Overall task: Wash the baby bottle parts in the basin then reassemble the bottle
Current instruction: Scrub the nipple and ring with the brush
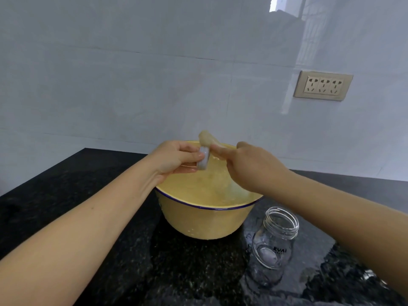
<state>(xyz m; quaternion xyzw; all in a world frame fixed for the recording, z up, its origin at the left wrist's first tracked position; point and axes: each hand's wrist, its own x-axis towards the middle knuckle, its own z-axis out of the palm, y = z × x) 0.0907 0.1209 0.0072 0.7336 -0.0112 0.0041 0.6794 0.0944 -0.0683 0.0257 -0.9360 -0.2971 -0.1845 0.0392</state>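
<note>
Over the yellow enamel basin (198, 221), where drips would fall back in, my left hand (174, 160) pinches the smooth white screw ring (203, 160) while my right hand (254, 168) grips a pale, soft-looking piece (208, 141), too blurred to name. The clear, threaded glass bottle (276, 241) stands upright beside the basin on the speckled black counter (88, 195).

Just 1 view here: a wide-angle head cam worn by the person, looking forward and down at the black countertop (66, 184). It faces the pale tiled wall (154, 74), which fills the top half, with a socket plate (323, 85) at the upper right. Both forearms run in from the bottom corners, so the left hand (174, 159) and right hand (251, 166) sit close in, mid-frame, over the yellow basin (198, 221). The glass bottle (274, 241) lands at the lower right.
</note>
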